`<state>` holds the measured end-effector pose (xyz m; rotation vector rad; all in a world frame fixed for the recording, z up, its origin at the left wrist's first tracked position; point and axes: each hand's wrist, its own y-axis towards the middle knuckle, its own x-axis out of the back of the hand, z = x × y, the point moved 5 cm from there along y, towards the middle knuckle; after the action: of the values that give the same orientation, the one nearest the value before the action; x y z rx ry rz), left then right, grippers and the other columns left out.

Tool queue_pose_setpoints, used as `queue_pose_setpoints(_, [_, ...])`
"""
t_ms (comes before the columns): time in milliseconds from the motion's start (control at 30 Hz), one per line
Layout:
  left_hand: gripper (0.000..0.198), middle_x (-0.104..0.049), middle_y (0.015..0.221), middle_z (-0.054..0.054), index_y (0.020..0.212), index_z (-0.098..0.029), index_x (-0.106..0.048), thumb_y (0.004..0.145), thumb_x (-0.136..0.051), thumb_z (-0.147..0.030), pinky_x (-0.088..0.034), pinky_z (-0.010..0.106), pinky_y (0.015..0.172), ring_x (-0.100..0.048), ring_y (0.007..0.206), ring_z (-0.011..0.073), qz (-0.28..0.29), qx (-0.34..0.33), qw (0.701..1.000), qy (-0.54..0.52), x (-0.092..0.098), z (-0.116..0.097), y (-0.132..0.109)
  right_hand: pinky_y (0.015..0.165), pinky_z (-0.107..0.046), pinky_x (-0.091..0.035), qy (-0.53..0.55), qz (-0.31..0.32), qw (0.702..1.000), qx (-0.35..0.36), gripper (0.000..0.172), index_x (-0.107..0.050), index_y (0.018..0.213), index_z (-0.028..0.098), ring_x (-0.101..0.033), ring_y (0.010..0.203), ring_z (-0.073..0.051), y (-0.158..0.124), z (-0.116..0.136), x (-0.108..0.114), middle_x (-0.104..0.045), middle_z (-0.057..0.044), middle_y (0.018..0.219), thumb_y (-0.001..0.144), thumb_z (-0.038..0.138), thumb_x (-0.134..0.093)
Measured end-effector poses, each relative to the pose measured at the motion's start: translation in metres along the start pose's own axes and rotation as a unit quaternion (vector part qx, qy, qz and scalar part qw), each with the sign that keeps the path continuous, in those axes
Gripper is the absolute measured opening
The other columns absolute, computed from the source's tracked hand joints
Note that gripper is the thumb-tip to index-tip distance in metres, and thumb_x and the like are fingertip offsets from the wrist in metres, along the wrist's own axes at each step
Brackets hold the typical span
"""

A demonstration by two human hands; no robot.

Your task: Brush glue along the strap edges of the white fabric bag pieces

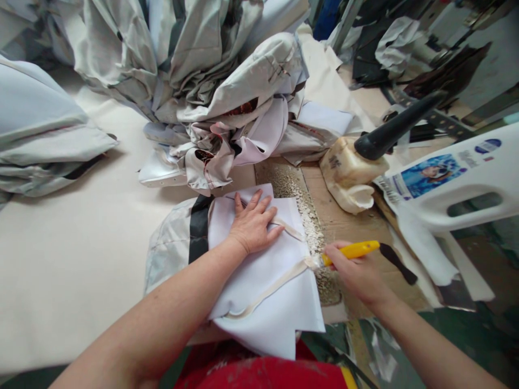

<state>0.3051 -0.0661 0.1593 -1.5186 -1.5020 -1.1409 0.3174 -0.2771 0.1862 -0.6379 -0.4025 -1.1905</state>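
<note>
My left hand (252, 222) lies flat, fingers spread, on a white fabric piece (267, 281) near the table's front edge. A cream strip (271, 288) runs across that piece toward its right corner. My right hand (356, 270) grips a yellow-handled brush (353, 250), whose tip touches the strip's right end. Under the white piece shows grey fabric with a black band (199, 229).
A big heap of grey and white fabric pieces (211, 92) fills the back of the cream table (73, 243). Folded grey fabric (36, 135) sits at left. A glue-crusted pot with a black handle (357, 167) and a white plastic jug (458, 181) stand at right.
</note>
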Motion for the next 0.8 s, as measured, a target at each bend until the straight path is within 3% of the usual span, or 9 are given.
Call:
queue_pose_setpoints(167, [0.042,-0.042,0.138,0.003,0.113,-0.029,-0.053,0.081,-0.042,-0.054,0.010,0.065,0.103,-0.017,0.135,0.0259,-0.004,-0.003,1.000,0.006,-0.001,-0.001,0.000,0.054,-0.028,-0.035,-0.004,0.033,0.999,0.039,0.029,-0.049,0.059,0.020,-0.046,0.057,-0.015,-0.010,0.001,0.001,-0.047,0.002,0.057,0.078,0.042,-0.046])
queue_pose_setpoints(367, [0.043,-0.043,0.138,0.003,0.113,-0.029,-0.051,0.082,-0.039,-0.056,0.002,0.069,0.101,-0.018,0.135,0.0254,-0.015,-0.012,1.000,0.021,-0.002,-0.001,-0.001,0.058,-0.028,-0.038,0.022,-0.029,0.999,0.034,0.028,-0.052,0.066,0.019,-0.050,0.063,-0.016,0.001,-0.011,-0.002,-0.051,0.001,0.064,0.079,0.043,-0.046])
queue_pose_setpoints(633, [0.042,-0.042,0.138,0.003,0.113,-0.028,-0.052,0.082,-0.042,-0.054,0.006,0.066,0.103,-0.019,0.135,0.0261,-0.019,-0.013,1.000,0.018,-0.002,-0.002,-0.001,0.053,-0.026,-0.035,-0.023,0.064,0.997,0.021,0.037,-0.049,0.058,0.020,-0.047,0.056,-0.013,-0.071,-0.014,0.001,-0.047,0.003,0.056,0.086,0.042,-0.042])
queue_pose_setpoints(700, [0.042,-0.042,0.138,0.004,0.113,-0.028,-0.053,0.081,-0.042,-0.054,0.008,0.066,0.103,-0.019,0.135,0.0265,-0.018,-0.013,1.000,0.017,-0.003,-0.002,0.000,0.052,-0.026,-0.036,-0.010,0.054,0.998,0.017,0.035,-0.052,0.059,0.020,-0.048,0.056,-0.013,-0.068,-0.013,0.004,-0.049,0.003,0.056,0.085,0.042,-0.045])
queue_pose_setpoints(800, [0.042,-0.042,0.137,0.003,0.113,-0.028,-0.053,0.082,-0.042,-0.054,0.010,0.065,0.103,-0.019,0.135,0.0274,-0.017,-0.011,1.000,0.017,-0.004,-0.003,0.000,0.059,-0.027,-0.040,0.017,-0.031,0.999,0.033,0.028,-0.058,0.069,0.019,-0.053,0.062,-0.015,-0.048,-0.015,0.009,-0.055,0.001,0.065,0.084,0.041,-0.048])
